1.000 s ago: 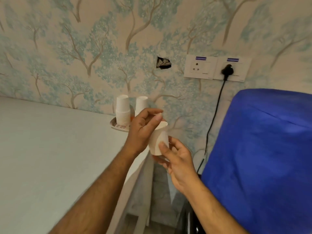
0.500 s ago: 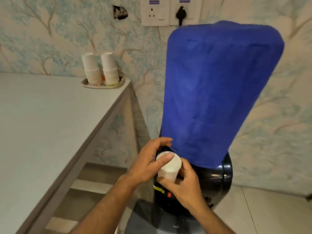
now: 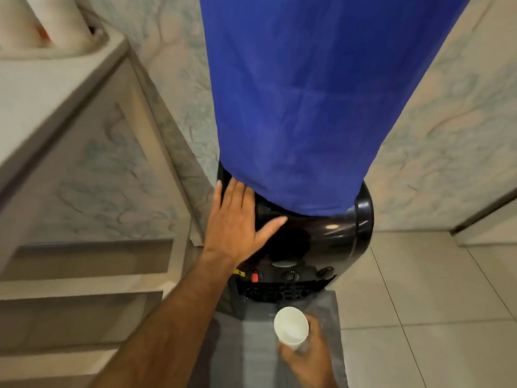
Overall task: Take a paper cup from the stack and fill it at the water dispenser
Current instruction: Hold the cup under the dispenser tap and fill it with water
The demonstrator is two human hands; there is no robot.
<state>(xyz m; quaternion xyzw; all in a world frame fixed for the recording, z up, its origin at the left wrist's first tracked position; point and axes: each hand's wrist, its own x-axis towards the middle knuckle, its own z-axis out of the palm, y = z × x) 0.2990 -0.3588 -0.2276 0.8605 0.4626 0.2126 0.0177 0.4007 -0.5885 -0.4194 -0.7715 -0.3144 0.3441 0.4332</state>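
A white paper cup (image 3: 291, 326) is upright in my right hand (image 3: 307, 357), low in the view, in front of and below the taps. The inside of the cup looks empty. The black water dispenser (image 3: 335, 236) stands ahead with a bottle under a blue cloth cover (image 3: 302, 102). Its taps, one red (image 3: 254, 276) and two dark, sit above a drip grille. My left hand (image 3: 237, 225) lies flat, fingers spread, on the dispenser's top left shoulder. The cup stacks (image 3: 58, 21) stand on a tray at the top left, blurred.
A white counter (image 3: 42, 88) with open shelves below runs along the left. A grey mat (image 3: 251, 337) lies on the tiled floor under the dispenser front. Wallpapered walls close in behind and to the right.
My left hand has let go of the cup and moved up onto the dispenser top. My right hand has lowered the cup in front of the taps. The view has tilted down.
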